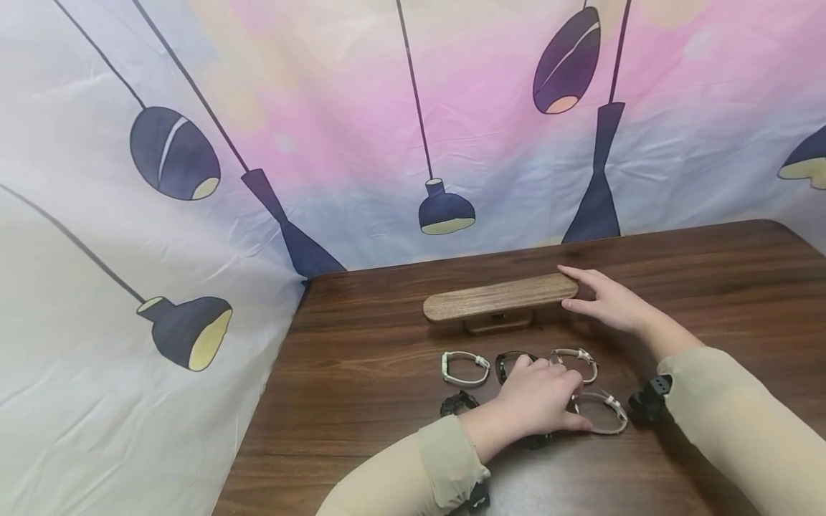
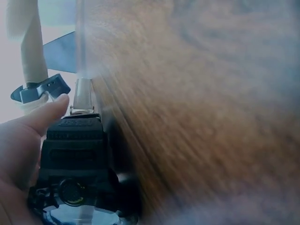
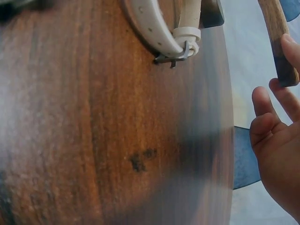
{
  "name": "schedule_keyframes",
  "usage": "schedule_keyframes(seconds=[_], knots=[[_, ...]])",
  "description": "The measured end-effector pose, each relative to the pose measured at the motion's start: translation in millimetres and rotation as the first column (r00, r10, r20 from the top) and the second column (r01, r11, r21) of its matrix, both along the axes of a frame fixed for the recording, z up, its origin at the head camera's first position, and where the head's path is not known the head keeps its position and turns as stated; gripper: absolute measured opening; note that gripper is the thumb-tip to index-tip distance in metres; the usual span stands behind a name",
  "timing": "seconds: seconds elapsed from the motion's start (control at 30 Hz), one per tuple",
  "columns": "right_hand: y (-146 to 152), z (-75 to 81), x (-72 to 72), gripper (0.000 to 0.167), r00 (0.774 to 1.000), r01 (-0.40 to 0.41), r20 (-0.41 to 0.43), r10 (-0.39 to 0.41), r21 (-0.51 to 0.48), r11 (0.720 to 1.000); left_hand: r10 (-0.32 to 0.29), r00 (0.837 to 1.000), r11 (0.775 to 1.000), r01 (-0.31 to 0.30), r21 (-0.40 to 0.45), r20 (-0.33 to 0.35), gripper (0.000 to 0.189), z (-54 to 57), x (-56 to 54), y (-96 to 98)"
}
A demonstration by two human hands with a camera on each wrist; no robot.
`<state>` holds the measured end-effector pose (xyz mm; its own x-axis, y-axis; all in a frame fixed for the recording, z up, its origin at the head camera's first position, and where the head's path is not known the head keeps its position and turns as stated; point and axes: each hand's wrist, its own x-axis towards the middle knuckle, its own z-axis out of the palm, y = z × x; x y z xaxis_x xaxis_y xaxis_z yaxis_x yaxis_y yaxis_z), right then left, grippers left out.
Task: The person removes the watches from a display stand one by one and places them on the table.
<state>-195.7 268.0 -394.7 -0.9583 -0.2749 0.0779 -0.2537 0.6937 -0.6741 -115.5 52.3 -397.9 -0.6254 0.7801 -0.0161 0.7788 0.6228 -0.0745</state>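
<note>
My left hand [image 1: 538, 394] reaches down over the rows of watches. Its thumb and fingers pinch the head end of a pale-strapped wristwatch [image 1: 609, 414] at the front right, and the fingertips are partly hidden. Beneath the hand lies a chunky black watch [image 2: 75, 154], large in the left wrist view. My right hand [image 1: 613, 304] grips the right end of a wooden T-bar watch stand [image 1: 500, 299], thumb on the near side and a finger at the far edge. The stand's short base rests on the table.
A mint-cased watch [image 1: 466, 368], a dark watch [image 1: 513, 358] and another pale-strapped watch [image 1: 584, 362] form the back row. A black watch [image 1: 459, 403] sits left of my left wrist. The dark wood table [image 1: 361, 373] meets a lamp-printed cloth [image 1: 361, 143] behind.
</note>
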Motion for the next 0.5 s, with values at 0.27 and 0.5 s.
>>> schedule_keyframes(seconds=[0.27,0.5], knots=[[-1.4,-0.5,0.8,0.081,0.999,0.024,0.028,-0.024,0.018,1.0,0.047,0.997,0.998,-0.049,0.029,0.057,0.047,2.5,-4.3,-1.4],[-0.2,-1.4,-0.3,0.087,0.999,0.038,0.035,-0.039,0.023,0.999,0.064,0.995,0.995,-0.07,0.073,0.08,0.044,9.2,-8.7,-6.0]])
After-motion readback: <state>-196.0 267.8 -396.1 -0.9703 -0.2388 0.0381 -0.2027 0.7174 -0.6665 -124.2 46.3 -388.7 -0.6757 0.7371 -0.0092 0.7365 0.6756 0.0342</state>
